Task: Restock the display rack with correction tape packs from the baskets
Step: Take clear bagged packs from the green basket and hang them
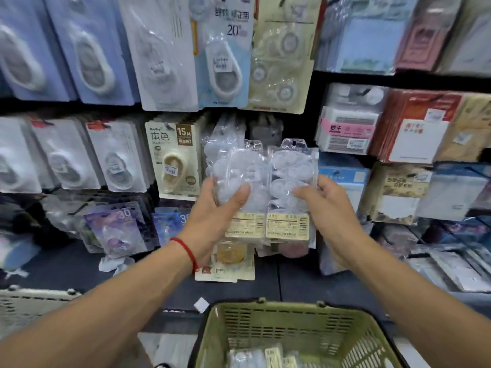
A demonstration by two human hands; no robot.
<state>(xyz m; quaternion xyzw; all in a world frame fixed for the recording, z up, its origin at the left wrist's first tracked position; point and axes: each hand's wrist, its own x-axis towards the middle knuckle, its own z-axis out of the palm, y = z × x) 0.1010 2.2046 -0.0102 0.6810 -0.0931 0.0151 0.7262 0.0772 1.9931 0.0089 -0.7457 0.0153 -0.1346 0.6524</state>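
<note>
The display rack (345,78) is filling everything beyond both hands, packs hanging shoulder to shoulder in rows, their lower edges overlapping the row below. Just behind the raised packs a narrow dark gap is showing between the beige 15M pack (176,155) off the left hand and the stacked boxes (345,120) up past the right hand. Open room is sitting below the wrists, where the dark shelf ledge (305,282) is running bare toward the near side.

Directly beneath the forearms, the green basket (279,322) is standing with its slotted rim facing up, and a few clear packs with yellow labels (268,354) are lying on its floor. Beyond the left forearm, the corner of a pale grey basket (29,304) is peeking in; its contents cannot be told.

Now the hands: the left hand (212,216) is gripping one clear correction tape pack (239,181), thumb pressing across its front, a red string (188,251) circling that wrist. The right hand (321,205) is gripping a second clear pack (292,181), thumb on its face. The two packs are standing upright, edges touching, held up before the rack's middle row.
</note>
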